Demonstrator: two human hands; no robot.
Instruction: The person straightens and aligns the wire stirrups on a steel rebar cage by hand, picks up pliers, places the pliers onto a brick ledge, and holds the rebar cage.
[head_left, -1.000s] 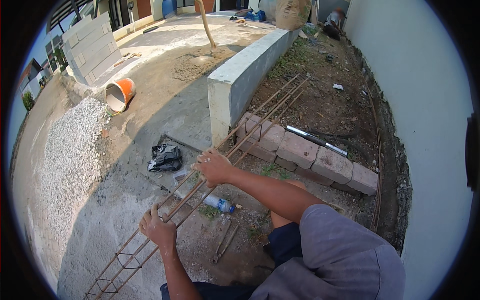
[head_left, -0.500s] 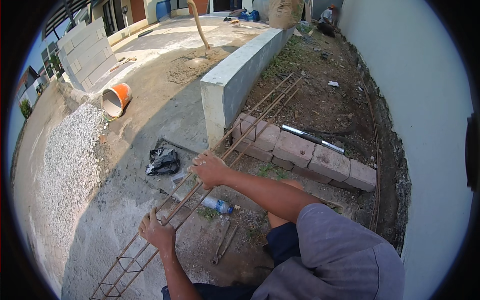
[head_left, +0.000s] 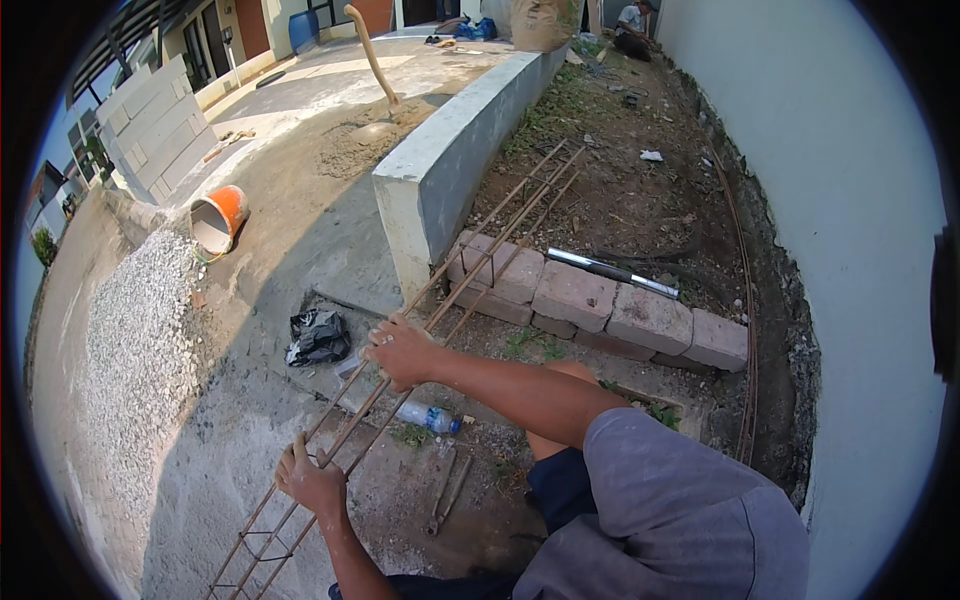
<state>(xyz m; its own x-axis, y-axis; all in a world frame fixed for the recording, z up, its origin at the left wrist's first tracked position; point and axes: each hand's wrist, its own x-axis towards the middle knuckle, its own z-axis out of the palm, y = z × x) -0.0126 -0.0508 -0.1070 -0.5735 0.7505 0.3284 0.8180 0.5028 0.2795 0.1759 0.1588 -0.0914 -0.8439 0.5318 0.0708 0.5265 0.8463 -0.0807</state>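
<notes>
A long rebar cage (head_left: 352,424) of thin rusty rods and bent stirrups runs diagonally from the lower left to the upper middle. My left hand (head_left: 311,478) is wrapped round its rods near the lower end. Farther up, my right hand (head_left: 402,352) is closed over the rods, knuckles upward. Beyond it the cage passes over the left end of a low course of pinkish blocks (head_left: 574,296). Below the right forearm lie a clear plastic bottle with a blue cap (head_left: 428,416) and a pair of long-handled pincers (head_left: 448,495). The hidden undersides of my fingers cannot be seen.
A low white wall (head_left: 450,140) stands left of the dirt strip; a tall pale wall (head_left: 830,200) bounds the right. A silver bar (head_left: 615,272) lies behind the blocks. Leftward are a black plastic bag (head_left: 318,337), an orange bucket (head_left: 222,218) and gravel (head_left: 140,350). Another person (head_left: 632,30) crouches far off.
The view has shifted slightly, so most surroundings appear farther left. Both hands keep their grip on the rebar cage. The distant person has changed posture.
</notes>
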